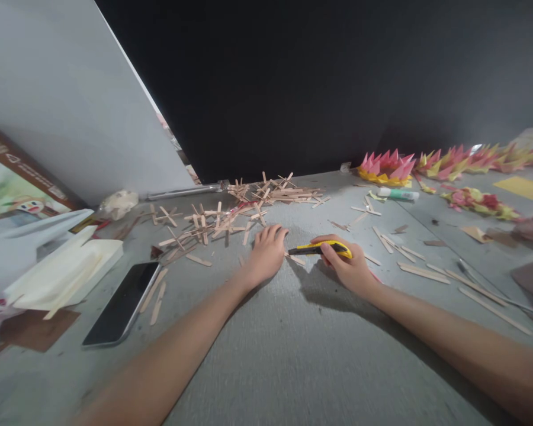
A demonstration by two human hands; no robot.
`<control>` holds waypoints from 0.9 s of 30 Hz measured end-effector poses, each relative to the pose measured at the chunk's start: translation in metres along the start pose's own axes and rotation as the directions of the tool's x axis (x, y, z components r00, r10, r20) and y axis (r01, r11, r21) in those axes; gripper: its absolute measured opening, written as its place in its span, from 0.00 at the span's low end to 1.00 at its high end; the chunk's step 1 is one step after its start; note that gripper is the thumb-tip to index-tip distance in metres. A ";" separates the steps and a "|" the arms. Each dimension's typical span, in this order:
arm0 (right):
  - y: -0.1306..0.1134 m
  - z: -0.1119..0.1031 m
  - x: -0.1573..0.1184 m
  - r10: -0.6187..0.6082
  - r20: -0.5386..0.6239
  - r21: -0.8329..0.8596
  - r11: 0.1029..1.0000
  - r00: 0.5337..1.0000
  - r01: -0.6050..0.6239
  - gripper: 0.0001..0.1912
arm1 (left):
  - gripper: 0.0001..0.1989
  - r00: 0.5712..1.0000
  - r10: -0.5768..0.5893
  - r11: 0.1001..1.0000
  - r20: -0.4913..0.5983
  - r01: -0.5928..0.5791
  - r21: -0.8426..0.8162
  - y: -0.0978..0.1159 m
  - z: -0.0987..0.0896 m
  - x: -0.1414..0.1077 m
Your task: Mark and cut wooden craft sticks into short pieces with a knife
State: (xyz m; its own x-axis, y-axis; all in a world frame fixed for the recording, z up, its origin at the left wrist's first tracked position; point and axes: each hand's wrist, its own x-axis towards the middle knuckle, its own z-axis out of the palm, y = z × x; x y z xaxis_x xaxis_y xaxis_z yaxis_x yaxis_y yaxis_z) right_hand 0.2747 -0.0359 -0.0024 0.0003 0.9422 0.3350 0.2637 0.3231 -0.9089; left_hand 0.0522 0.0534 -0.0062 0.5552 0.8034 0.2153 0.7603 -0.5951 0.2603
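Observation:
My right hand [350, 266] is closed around a yellow and black utility knife [313, 248], its tip pointing left toward my other hand. On the grey tabletop, my left hand [267, 253] is closed, its fingers bent down and pressed against the surface. A wooden craft stick [295, 259] pokes out from under those fingers, just below the knife tip; the rest of it is hidden by the hand. Beyond my left hand spreads a pile of craft sticks [224, 219], several crossed over one another.
To the left lie a black phone [123, 305] and a white open box [71, 272] with a stick across it. On the right are loose sticks [424, 273], a glue stick [397, 194] and pink-yellow folded paper pieces [386, 168]. A dark panel [315, 89] stands behind.

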 end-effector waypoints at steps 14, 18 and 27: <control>-0.001 -0.001 0.000 0.009 -0.008 -0.005 1.000 1.000 -0.009 0.20 | 0.26 0.998 -0.003 0.992 0.069 -0.005 0.127 0.004 -0.006 0.000; 0.000 -0.001 -0.001 0.011 -0.008 0.005 1.000 1.000 -0.011 0.19 | 0.26 0.997 -0.016 0.988 0.080 0.004 0.152 0.005 -0.007 0.000; 0.003 -0.002 -0.002 0.011 -0.011 0.015 1.000 1.000 -0.011 0.19 | 0.26 0.996 -0.022 0.988 0.083 0.009 0.152 0.006 -0.006 -0.001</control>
State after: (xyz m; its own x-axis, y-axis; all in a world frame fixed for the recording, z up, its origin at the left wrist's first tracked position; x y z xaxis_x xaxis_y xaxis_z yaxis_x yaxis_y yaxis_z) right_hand 0.2773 -0.0367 -0.0053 0.0140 0.9446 0.3279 0.2495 0.3142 -0.9160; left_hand 0.0540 0.0494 0.0012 0.5645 0.8149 0.1312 0.8076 -0.5782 0.1163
